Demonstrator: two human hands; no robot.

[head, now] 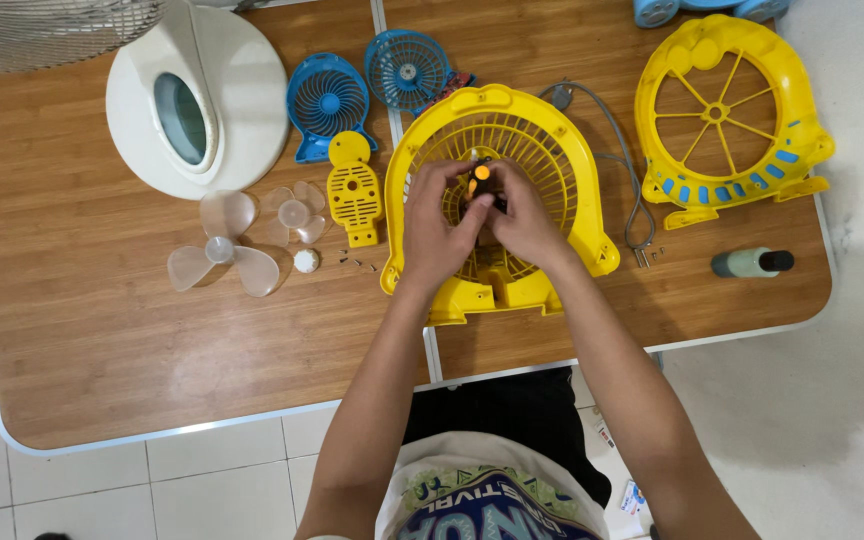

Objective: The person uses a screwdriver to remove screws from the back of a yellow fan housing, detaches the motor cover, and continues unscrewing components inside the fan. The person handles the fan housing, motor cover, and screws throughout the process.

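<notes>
Yellow fan housing (562,160): round grille shell, lying flat on the wooden desk (102,330), straddling the seam between its two panels; landmark for all entries below.
Left hand (437,225): resting on the housing grille, fingers curled around a small orange-tipped part (481,173) at the hub.
Right hand (527,220): opposite the left, fingers pinching the same part.
Yellow front cover (727,120): right of the housing, spoked, blue tabs.
Bottle (752,262): right of the housing, lying on its side.
Grey cable (632,190): just right of the housing.
Yellow motor cover (352,190): just left of the housing.
Clear blades (227,255): further left.
White fan base (197,95): upper left.
Blue mini fans (367,85): above left.
</notes>
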